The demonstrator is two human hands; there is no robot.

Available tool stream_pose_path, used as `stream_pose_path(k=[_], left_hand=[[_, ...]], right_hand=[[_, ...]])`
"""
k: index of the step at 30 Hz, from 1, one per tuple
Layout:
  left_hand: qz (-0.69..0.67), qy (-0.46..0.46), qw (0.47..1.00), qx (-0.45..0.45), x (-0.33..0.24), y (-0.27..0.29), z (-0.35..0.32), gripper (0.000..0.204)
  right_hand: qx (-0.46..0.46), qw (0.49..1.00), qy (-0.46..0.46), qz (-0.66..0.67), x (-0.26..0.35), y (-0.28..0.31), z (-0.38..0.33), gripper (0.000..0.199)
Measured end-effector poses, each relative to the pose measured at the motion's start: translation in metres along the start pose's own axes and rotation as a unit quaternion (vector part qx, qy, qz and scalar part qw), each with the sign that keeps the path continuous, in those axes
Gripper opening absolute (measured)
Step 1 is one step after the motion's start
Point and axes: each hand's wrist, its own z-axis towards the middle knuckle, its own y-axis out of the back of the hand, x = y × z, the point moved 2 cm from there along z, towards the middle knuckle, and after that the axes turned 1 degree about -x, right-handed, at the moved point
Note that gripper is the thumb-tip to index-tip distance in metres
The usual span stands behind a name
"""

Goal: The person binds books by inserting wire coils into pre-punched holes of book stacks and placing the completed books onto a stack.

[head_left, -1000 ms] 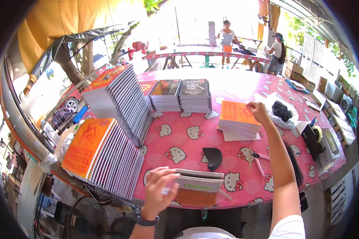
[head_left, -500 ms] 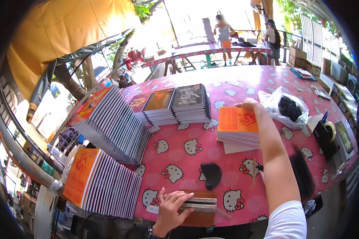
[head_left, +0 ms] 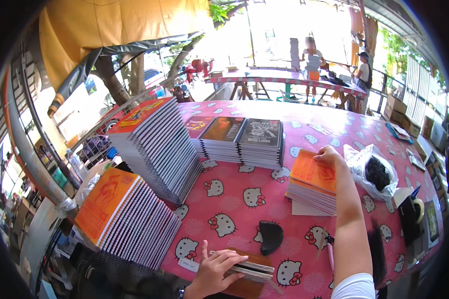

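My left hand (head_left: 218,271) lies over a brown wooden block with a raised slotted bar (head_left: 249,269) at the near table edge. Its fingers rest along the far side of the bar, the thumb on the near side, and one finger sticks up. My right arm reaches across to a stack of unbound pages with orange covers (head_left: 312,174). There my right hand (head_left: 329,154) has its fingers curled on the far right corner of the top cover. Between the hands a black curved piece (head_left: 271,237) lies on the table.
Tall stacks of spiral-bound books (head_left: 154,149) and orange-covered ones (head_left: 129,214) line the left side. Shorter book stacks (head_left: 259,142) stand beyond. A white plastic bag (head_left: 356,159) with black contents, black coils (head_left: 377,254) and a tape dispenser (head_left: 411,214) sit right. Two people work farther off.
The view has turned left, so the scene sits farther right and lower. My right hand's fingers have curled in at the stack's far corner. My left hand stays on the wooden block.
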Motion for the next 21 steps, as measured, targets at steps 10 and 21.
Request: stream_pose_path(k=[10, 21], left_hand=[[-0.094, -0.010, 0.978, -0.187, -0.001, 0.027, 0.010, 0.084], [-0.383, -0.044, 0.889, -0.245, 0.017, 0.057, 0.021, 0.017]], right_hand=[[-0.246, 0.868, 0.421, -0.093, 0.232, 0.034, -0.209, 0.013], [-0.283, 0.896, 0.300, 0.165, 0.212, -0.045, -0.350, 0.066]])
